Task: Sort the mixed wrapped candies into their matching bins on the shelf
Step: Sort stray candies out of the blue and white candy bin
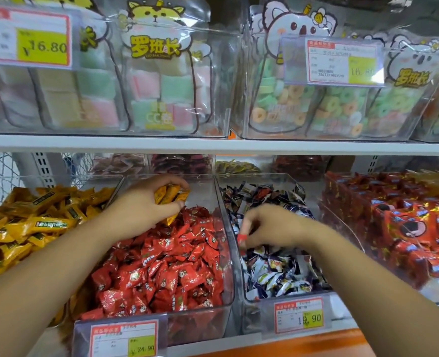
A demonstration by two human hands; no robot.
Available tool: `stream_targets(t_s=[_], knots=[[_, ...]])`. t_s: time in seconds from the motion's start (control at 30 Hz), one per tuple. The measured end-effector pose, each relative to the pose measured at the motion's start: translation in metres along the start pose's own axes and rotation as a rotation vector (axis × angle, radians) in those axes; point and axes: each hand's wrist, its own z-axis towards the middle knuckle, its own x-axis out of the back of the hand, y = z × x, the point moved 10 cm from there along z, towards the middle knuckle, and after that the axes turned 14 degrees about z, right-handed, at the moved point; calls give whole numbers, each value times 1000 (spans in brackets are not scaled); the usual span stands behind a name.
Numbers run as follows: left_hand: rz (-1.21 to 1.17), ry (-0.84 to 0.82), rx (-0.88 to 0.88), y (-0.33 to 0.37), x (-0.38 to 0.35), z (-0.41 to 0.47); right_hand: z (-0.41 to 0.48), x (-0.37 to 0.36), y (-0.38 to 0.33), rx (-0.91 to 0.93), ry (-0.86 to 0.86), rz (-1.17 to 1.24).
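Several yellow candies [170, 196] clutched in the left hand [141, 208] over the red-candy bin [203, 184]. Right hand [273, 228] pinches a red stray [241, 239] over the blue-white bin [251, 315]. Neither's home yet.

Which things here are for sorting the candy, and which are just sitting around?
For the job: left hand holding yellow candies; right hand pinching a red candy; yellow pile; red pile; blue-and-white pile.

Just sitting: sweet bags up top; price tags; red boxes at the far right.
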Motion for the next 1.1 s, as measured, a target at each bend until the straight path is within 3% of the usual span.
stream_targets(t_s=[0.2, 0.27, 0.43, 0.6, 0.8, 0.9, 1.1], knots=[[-49, 16, -13, 3, 1, 0, 0, 98, 4, 84, 618, 45], [-58, 26, -29, 4, 1, 1, 8, 102, 10, 49, 703, 40], [-81, 19, -46, 2, -1, 2, 50, 60, 24, -51, 458, -245], [-61, -2, -35, 0, -4, 0, 40, 70, 21, -19, 506, -180], [-79, -15, -24, 0, -3, -2, 7, 92, -22, 223, 617, 261], [-104, -1, -23, 3, 3, -5, 5, 79, -41, 263, 527, 578], [-166, 106, -18, 0, 21, -9, 19, 27, -74, 268, 273, 674]])
